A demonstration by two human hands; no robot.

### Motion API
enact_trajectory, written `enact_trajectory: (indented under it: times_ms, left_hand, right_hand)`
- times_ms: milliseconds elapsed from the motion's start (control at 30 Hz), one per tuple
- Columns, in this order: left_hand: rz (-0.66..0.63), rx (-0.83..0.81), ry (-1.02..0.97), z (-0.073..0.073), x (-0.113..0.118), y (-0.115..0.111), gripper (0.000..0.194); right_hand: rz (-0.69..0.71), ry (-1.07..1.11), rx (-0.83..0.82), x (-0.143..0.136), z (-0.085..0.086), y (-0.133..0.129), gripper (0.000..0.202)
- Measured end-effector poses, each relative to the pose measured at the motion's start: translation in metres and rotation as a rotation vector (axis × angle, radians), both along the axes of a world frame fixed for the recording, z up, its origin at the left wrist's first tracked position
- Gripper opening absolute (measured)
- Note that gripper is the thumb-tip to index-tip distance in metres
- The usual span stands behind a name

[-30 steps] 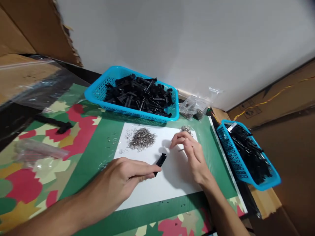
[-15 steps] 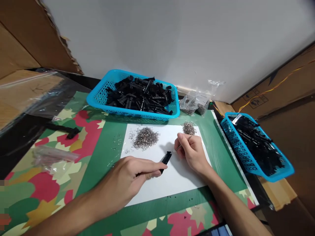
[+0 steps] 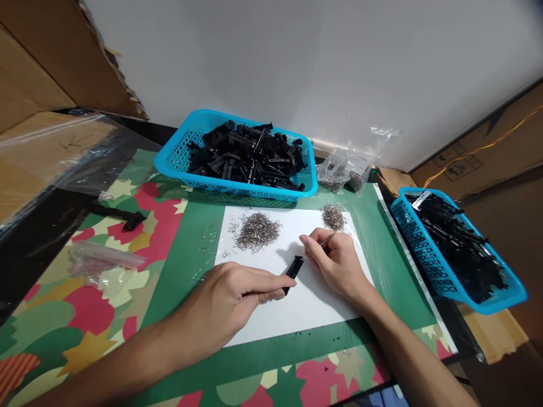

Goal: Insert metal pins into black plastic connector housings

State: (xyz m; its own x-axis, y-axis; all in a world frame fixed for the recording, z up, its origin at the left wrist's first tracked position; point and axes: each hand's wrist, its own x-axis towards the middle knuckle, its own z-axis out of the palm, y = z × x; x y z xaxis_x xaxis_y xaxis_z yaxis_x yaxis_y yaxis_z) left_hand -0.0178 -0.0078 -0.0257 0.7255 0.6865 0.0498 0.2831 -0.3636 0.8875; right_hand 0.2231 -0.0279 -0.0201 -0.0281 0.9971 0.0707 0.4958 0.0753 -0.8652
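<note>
My left hand (image 3: 237, 288) pinches a small black plastic part (image 3: 294, 271) between thumb and fingers, its far end sticking up above the white sheet (image 3: 263, 322). Just to the right, my right hand (image 3: 333, 257) is closed around a thin metal tool (image 3: 327, 239), which looks like tweezers. The tool's tip is close to the part's upper end; whether they touch I cannot tell. Beyond my left hand lies a large pile of tiny bent metal pieces (image 3: 258, 230), and a smaller pile (image 3: 332, 217) lies behind my right hand.
A blue basket (image 3: 237, 189) of black parts stands at the back, another blue basket (image 3: 441, 282) at the right. Clear bags (image 3: 339, 172) of metal pieces lean near the wall. At left are a loose black part (image 3: 127, 217) and a plastic bag (image 3: 106, 263). Tiny dark bits lie in front.
The whole view has shifted slightly, so the scene sits a little further right and higher. My right fingertips have moved slightly left relative to the sheet; both hands keep their holds.
</note>
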Motion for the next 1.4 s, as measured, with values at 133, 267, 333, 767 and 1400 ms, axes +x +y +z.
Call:
enact_trajectory:
  times_ms: [133, 267, 333, 767, 1400]
  left_hand:
    - [-0.01, 0.004, -0.019, 0.003, 0.001, 0.0, 0.044]
    - [-0.012, 0.007, -0.035, 0.002, 0.002, -0.001, 0.046]
    - [-0.018, 0.004, -0.033, 0.001, 0.002, -0.002, 0.047]
    - [-0.008, -0.092, -0.062, 0.004, 0.003, -0.004, 0.05]
    - [-0.023, -0.044, -0.067, 0.004, 0.003, -0.006, 0.053]
  right_hand:
    - [0.039, -0.077, 0.047, 0.002, 0.0, -0.001, 0.045]
    - [0.061, -0.105, 0.058, 0.002, 0.001, -0.001, 0.042]
    - [0.077, -0.125, 0.069, 0.002, 0.002, -0.002, 0.042]
    - [0.099, -0.223, 0.098, -0.004, -0.003, -0.006, 0.042]
    - [0.056, -0.187, 0.173, -0.008, 0.0, -0.007, 0.049]
